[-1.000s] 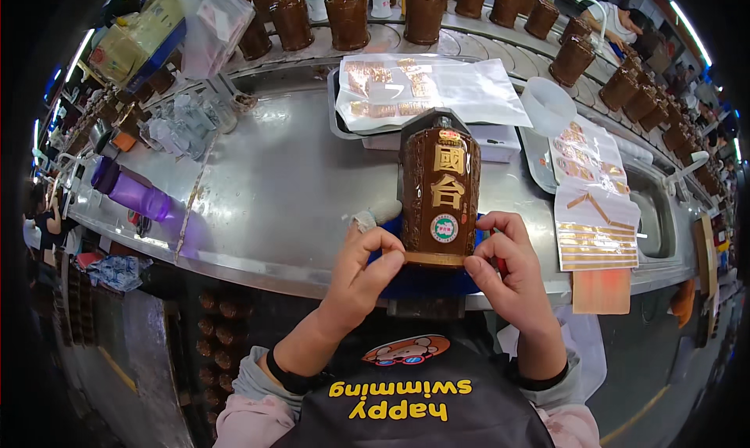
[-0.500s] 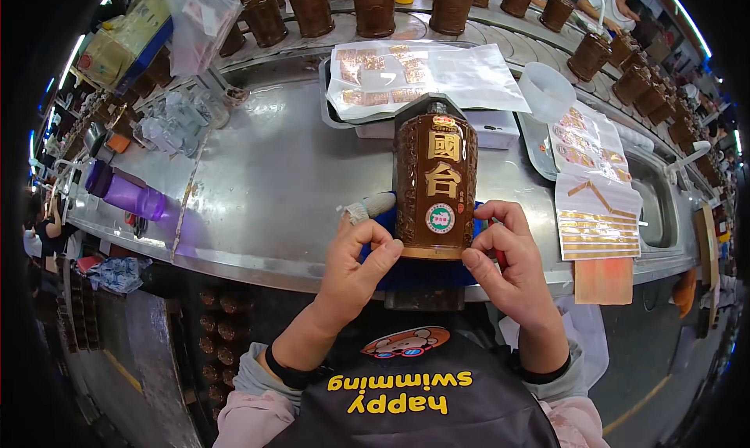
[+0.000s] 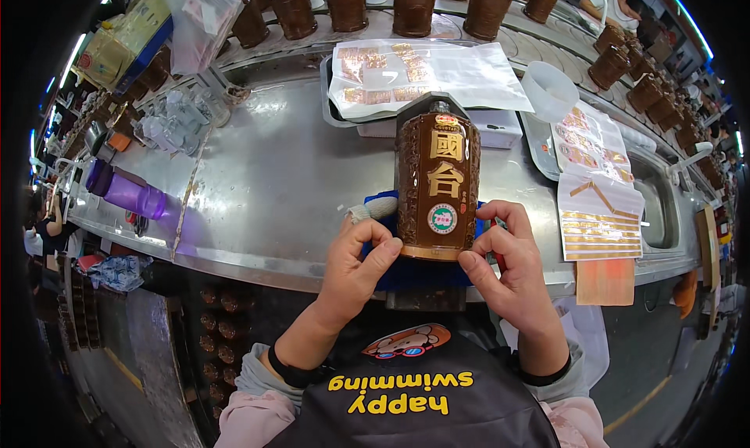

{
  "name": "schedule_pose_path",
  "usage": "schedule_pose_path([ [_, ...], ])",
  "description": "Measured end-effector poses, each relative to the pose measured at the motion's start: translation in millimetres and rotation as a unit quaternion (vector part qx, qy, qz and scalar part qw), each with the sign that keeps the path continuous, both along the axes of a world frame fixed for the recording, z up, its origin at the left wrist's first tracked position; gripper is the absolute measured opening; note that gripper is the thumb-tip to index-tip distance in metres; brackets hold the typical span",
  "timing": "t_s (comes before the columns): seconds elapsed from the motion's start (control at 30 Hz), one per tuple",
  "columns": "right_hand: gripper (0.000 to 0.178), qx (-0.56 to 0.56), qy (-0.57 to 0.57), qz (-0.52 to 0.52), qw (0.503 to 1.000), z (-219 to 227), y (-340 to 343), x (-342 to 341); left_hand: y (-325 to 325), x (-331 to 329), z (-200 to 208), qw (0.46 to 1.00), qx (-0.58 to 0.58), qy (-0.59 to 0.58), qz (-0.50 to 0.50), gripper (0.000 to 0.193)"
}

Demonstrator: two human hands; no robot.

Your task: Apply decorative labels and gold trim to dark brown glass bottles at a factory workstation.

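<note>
A brown glazed bottle (image 3: 418,178) with raised gold characters and a round green-and-white emblem lies tilted back in front of me, its neck away from me. Along its foot runs a thin gold strip (image 3: 431,253). My left hand (image 3: 351,264) pinches at the strip's left end, thumb against the bottle's lower corner; a whitish cover wraps one fingertip. At the right end my right hand (image 3: 512,264) is closed too, its thumb pressing the corner and its fingers curled beside the bottle. Blue padding (image 3: 383,272) shows beneath the bottle.
On the metal table (image 3: 266,174) stand a tray with a sticker sheet (image 3: 461,77), a white tub (image 3: 548,90), and a sheet of gold strips (image 3: 600,221). A purple bottle (image 3: 129,192) lies left. Several brown bottles (image 3: 414,7) line a conveyor behind; a sink (image 3: 656,202) is right.
The bottles on the conveyor have shifted to the right, and white cups now show among them. My right thumb has moved slightly left along the bottle's foot, where the gold strip looks brighter.
</note>
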State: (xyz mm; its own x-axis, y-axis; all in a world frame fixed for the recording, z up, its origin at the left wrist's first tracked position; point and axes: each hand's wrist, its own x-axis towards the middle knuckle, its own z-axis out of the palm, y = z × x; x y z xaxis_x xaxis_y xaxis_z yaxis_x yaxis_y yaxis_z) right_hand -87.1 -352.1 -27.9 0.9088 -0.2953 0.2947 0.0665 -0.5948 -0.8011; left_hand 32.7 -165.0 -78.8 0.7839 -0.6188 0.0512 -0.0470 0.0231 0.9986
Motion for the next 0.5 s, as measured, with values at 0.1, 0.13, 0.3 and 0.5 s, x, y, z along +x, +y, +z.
schedule_pose_path([
  [0.1,0.015,-0.001,-0.003,-0.001,1.0,-0.3,0.3,0.1,-1.6,-0.5,-0.4,0.999,0.005,-0.041,0.008,0.018],
  [0.13,0.015,0.0,-0.002,-0.002,1.0,-0.5,0.4,-0.2,-1.9,-0.6,-0.5,0.999,0.004,-0.041,0.008,0.018],
  [0.3,0.015,0.003,0.012,0.0,1.0,-0.3,0.4,-0.7,-1.6,-0.3,-0.4,0.998,0.021,-0.065,0.01,0.018],
  [0.5,0.015,0.003,0.002,-0.004,1.0,-1.4,0.7,0.0,-2.1,-0.1,0.6,0.997,0.017,-0.073,0.01,0.018],
])
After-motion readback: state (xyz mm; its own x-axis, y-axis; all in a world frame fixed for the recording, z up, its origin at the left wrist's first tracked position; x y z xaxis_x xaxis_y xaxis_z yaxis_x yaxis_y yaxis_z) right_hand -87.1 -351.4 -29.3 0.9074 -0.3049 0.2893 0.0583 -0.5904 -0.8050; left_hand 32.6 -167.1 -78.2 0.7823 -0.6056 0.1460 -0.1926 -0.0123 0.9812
